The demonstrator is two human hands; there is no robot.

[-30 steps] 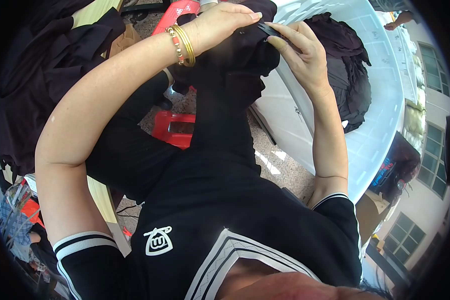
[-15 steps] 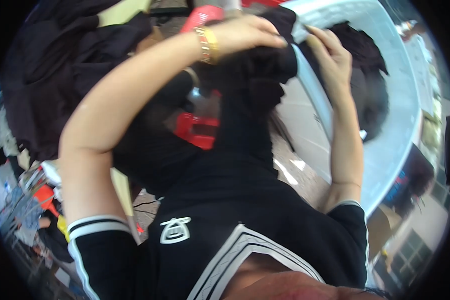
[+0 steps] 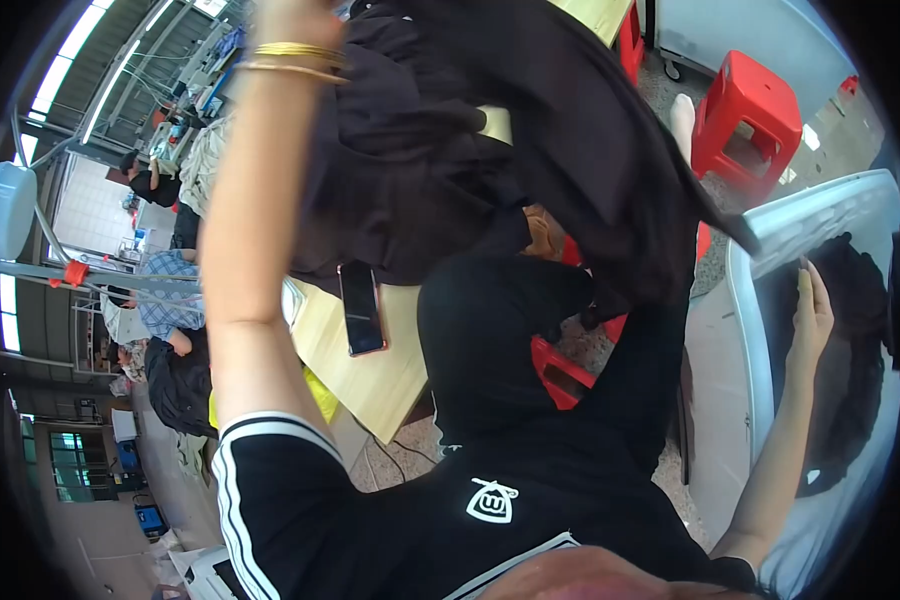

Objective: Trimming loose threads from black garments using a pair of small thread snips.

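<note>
Now the left hand (image 3: 290,20) lifts the dark garment (image 3: 530,150) above the counter (image 3: 370,370) (fingers hidden, cannot tell); right hand (image 3: 810,310), fingers straight together, rests beside it.

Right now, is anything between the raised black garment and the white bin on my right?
Nothing visible does. The black garment hangs with its lower tip right at the white bin rim. The right hand lies open just inside that rim, lower down, and the red stool stands behind, off to the side.

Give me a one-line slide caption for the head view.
Left hand lifts a black garment above a wooden table; right hand rests on a white bin.
</note>
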